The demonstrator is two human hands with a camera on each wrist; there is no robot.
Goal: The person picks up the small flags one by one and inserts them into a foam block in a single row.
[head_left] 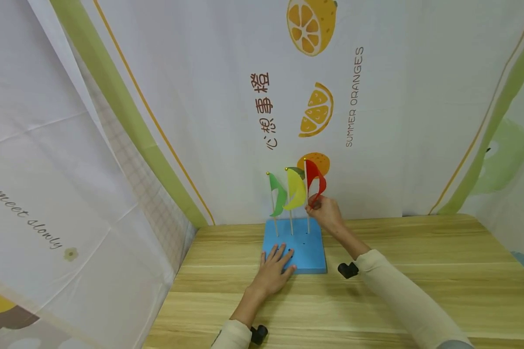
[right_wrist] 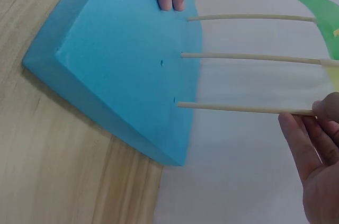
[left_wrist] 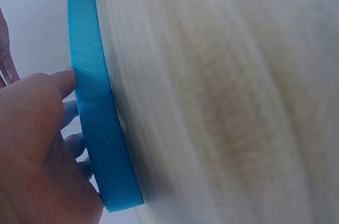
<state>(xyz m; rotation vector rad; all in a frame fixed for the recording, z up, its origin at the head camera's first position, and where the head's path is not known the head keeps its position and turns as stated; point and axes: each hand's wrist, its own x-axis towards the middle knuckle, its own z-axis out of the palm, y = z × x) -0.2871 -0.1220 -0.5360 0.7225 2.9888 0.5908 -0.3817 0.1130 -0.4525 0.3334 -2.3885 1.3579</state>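
My right hand (head_left: pixel 327 213) pinches the wooden stick of a red flag (head_left: pixel 313 170) between thumb and fingers, just under the cloth. In the right wrist view the stick's lower end (right_wrist: pixel 183 105) is right at the surface of a blue foam block (right_wrist: pixel 111 60), beside a small hole (right_wrist: pixel 175 99). A yellow flag (head_left: pixel 295 189) and a green flag (head_left: pixel 279 198) stand upright in the same block, left of the red one. With fingers spread, my left hand (head_left: pixel 271 274) rests on the block's near left part.
The block lies on a wood-grain table (head_left: pixel 397 276), near its back edge. Behind it hangs a white cloth (head_left: pixel 209 121) printed with oranges. Another small hole (right_wrist: pixel 161 63) shows in the block. Each wrist carries a black camera mount (head_left: pixel 347 270).
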